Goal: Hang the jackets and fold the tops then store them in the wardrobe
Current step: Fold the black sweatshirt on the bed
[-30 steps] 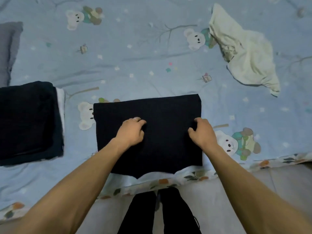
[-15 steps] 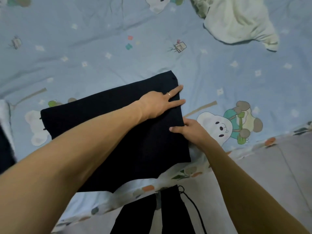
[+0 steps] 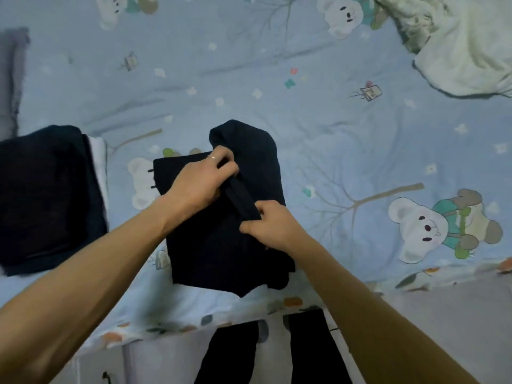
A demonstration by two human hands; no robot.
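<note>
A black top (image 3: 219, 253) lies on the blue bedsheet (image 3: 318, 134) near the bed's front edge, its right side lifted and being folded over to the left. My left hand (image 3: 202, 181) grips the far end of the raised fold. My right hand (image 3: 268, 228) pinches the near end of the same fold. A stack of folded dark tops (image 3: 47, 195) lies to the left, with a white piece showing under its right edge. A pale cream garment (image 3: 465, 48) lies crumpled at the far right of the bed.
A grey pillow (image 3: 11, 76) sits at the far left edge. The bed's front edge runs below the black top, with grey floor (image 3: 448, 317) beyond it on the right. My dark trouser legs (image 3: 274, 353) show at the bottom.
Both hands went from lying on the flat black top to gripping its right edge and lifting it over towards the left. The view swung back left, showing the dark stack again.
</note>
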